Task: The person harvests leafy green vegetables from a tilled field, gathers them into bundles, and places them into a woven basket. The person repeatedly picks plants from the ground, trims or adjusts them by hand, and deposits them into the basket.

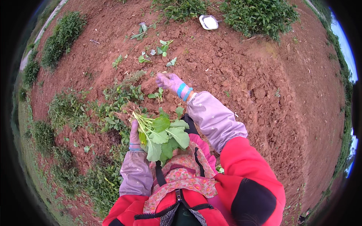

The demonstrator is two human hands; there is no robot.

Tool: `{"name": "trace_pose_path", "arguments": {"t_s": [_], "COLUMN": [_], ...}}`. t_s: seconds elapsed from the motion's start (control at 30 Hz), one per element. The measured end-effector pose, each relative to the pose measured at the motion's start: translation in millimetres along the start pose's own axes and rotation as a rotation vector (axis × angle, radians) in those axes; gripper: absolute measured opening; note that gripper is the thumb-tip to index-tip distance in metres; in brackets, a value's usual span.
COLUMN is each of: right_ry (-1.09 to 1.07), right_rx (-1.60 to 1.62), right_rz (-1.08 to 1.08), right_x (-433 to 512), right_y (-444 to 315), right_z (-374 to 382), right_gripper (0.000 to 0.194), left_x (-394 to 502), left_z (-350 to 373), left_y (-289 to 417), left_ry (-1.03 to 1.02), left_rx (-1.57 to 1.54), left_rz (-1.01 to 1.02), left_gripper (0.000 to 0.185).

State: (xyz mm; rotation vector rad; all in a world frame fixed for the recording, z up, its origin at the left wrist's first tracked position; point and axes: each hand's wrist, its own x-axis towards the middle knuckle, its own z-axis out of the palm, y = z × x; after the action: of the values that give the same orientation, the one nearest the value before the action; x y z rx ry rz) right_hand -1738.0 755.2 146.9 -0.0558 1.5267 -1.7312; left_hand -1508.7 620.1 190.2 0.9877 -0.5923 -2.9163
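Note:
My left hand point(135, 137), in a purple glove, grips a bunch of uprooted leafy seedlings point(161, 132). Their pale stems and soil-covered roots point up and left, and the broad green leaves hang over my apron's top. My right hand point(167, 80), gloved in purple with blue bands at the wrist, is held over the reddish soil, fingers curled; whether something is between them cannot be told. A small seedling point(156, 95) stands in the soil just below it. Further off, several seedlings point(163, 48) lie or stand on the ground, some drooping.
A white-filled container point(209, 22) sits on the soil near a leafy bush point(260, 17). Low green plants point(68, 108) grow thickly at the left. Loose, cloddy red soil point(254, 93) spreads to the right. A dark trouser leg or boot point(190, 124) shows between my arms.

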Motion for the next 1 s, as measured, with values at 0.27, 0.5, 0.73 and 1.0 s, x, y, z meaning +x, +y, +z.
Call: {"name": "trace_pose_path", "arguments": {"t_s": [0.27,0.5,0.73,1.0], "right_ry": [0.075,0.12,0.095,0.382], "right_rx": [-0.588,0.12,0.394,-0.152], "right_rz": [-0.199,-0.042,0.08,-0.131], "right_x": [-117.1,-146.3,-158.7,-151.2], "right_y": [-8.6,-16.1,-23.7,3.9], "right_z": [41.4,25.7,27.5,48.1], "right_gripper": [0.049,0.027,0.026,0.018], "left_x": [36.1,35.8,29.9,17.8], "left_z": [47.7,60.3,45.8,41.7], "left_y": [4.0,-0.4,1.5,3.1], "left_ry": [-0.044,-0.139,-0.379,-0.353], "left_rx": [0.306,0.136,0.055,0.15], "left_rz": [-0.16,-0.271,-0.323,-0.221], "left_gripper": [0.038,0.039,0.05,0.057]}}
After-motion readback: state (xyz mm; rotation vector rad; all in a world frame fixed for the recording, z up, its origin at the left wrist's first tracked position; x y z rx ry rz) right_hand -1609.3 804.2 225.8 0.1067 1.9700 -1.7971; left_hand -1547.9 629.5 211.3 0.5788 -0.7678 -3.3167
